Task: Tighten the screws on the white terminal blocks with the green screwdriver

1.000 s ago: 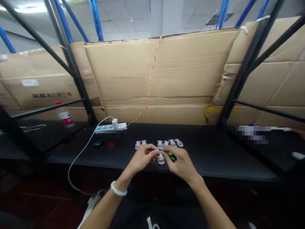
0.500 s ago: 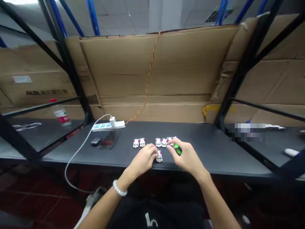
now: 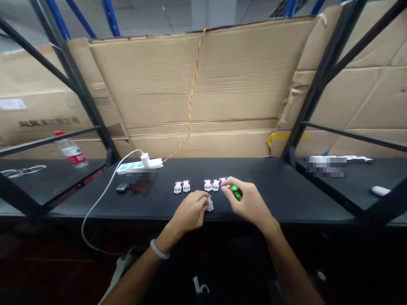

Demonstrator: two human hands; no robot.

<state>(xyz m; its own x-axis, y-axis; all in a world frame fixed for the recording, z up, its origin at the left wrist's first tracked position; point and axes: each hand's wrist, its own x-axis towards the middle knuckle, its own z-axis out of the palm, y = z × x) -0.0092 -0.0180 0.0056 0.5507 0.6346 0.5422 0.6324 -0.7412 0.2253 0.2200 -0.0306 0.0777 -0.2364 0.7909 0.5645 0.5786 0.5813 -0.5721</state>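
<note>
Two curled hands (image 3: 190, 210) (image 3: 246, 201) — right clamped on green plastic (image 3: 236, 192) — over a black workbench (image 3: 286, 199), cardboard (image 3: 222, 84) behind.

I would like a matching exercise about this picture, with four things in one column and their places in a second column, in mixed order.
Things:
1. beaded bracelet
2. twisted red-and-yellow wire
3. plastic bottle
4. green-and-black object

Places:
A. on the black shelf at far left
B. held in the right hand
C. around the left wrist
D. running down the cardboard sheet

Right pairs: 1-C, 2-D, 3-A, 4-B
</note>
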